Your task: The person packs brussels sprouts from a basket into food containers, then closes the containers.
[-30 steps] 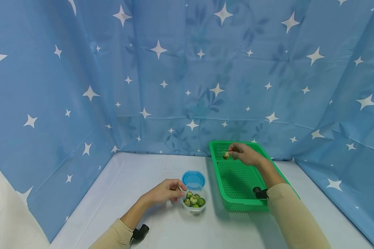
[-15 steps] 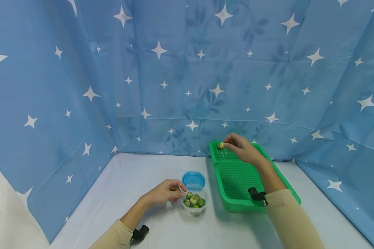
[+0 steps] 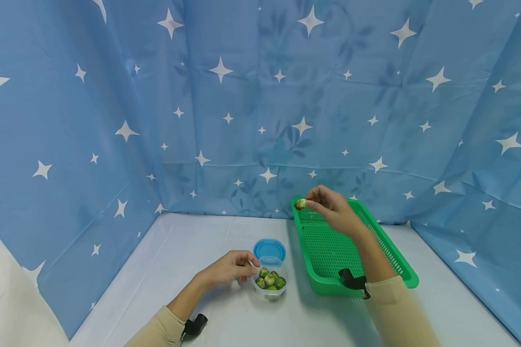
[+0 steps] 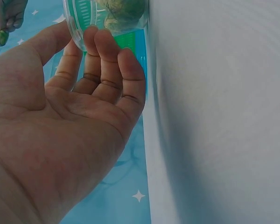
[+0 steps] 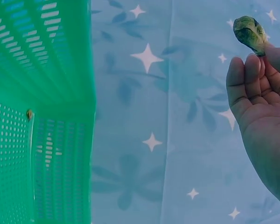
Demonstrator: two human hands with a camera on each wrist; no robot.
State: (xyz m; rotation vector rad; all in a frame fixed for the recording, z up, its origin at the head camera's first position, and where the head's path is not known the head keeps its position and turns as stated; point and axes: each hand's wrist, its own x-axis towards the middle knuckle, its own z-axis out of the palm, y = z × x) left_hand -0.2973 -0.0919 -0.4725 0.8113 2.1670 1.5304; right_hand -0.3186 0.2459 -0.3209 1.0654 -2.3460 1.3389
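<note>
My right hand [image 3: 333,208] pinches a Brussels sprout [image 3: 300,204] between thumb and fingertips, above the far left corner of the green plastic basket [image 3: 312,275]. In the right wrist view this sprout [image 5: 250,34] looks green with a pale end and some dark patches. On the table, my left hand [image 3: 231,266] holds the left rim of a small clear plastic container [image 3: 271,293] between thumb and fingers. Several Brussels sprouts [image 3: 270,279] lie inside that container. The left wrist view shows the thumb and fingertips of the left hand [image 4: 79,107] at the container's rim [image 4: 75,33].
A blue lid [image 3: 269,249] lies just behind the clear container on the white table [image 3: 208,231]. One small brownish scrap [image 5: 29,114] sits in the basket by its far end. Blue star-patterned curtains [image 3: 243,96] rise behind and at both sides of the table.
My right hand has moved left and away from me with the Brussels sprout, from over the basket's inside to its far left corner. The left hand and container have stayed put.
</note>
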